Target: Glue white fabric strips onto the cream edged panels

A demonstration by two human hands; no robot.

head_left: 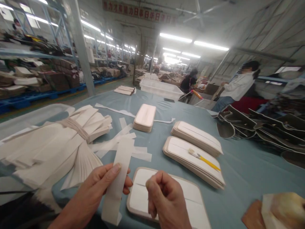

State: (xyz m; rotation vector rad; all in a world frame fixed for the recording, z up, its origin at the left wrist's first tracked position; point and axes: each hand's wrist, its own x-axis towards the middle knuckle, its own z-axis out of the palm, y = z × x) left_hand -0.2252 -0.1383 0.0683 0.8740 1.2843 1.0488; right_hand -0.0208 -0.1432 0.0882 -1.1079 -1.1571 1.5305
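Observation:
A long cream strip (119, 184) is held upright in my left hand (101, 181), thumb in front and fingers behind it. Beside it on the right, my right hand (165, 198) is closed over a white rounded panel with a beige border (195, 197); anything between its fingertips is too small to make out. Loose pale strips (141, 152) lie crossed on the table behind the held strip. To the left spreads a tied bundle of cream strips (47, 146). A yellow-handled brush (207, 161) rests on a stack of long rounded panels (176, 148).
Another long stack (197, 136) and a smaller stack (145, 116) stand farther back on the blue-green table (240, 175). Dark pieces (257, 127) are piled at the right. A white bin (159, 89) stands behind the table. Two people work beyond it. A yellowish container (286, 210) sits lower right.

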